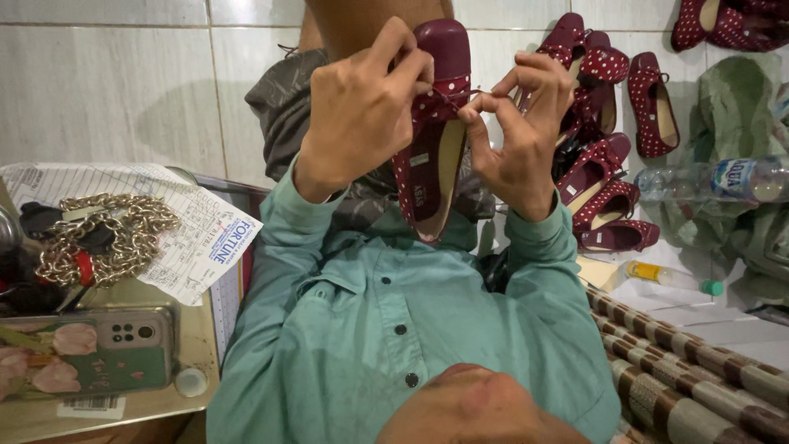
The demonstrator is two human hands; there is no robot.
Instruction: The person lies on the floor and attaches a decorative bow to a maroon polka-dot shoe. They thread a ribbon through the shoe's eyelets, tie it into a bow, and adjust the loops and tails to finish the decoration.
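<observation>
Head view: we note the left hand (357, 115) gripping a maroon polka-dot flat shoe (431, 131) (toe up), its fingertips pinching the bow (440, 97). The right hand (518, 131) pinches the bow's other end. More matching shoes (604, 156) lie beyond the right fingers.

We have a single view, from a camera worn on the head, tilted steeply down along the wearer's own green shirt (394, 329) to the tiled floor (107, 90) beyond. It sits very close: the chin fills the near edge, and the hands, left hand (357, 107) and right hand (518, 136), rise mid-frame at short reach around a maroon shoe (431, 140). A desk (164, 395) edges the near left; a row of dotted shoes (608, 164) lies far right.
</observation>
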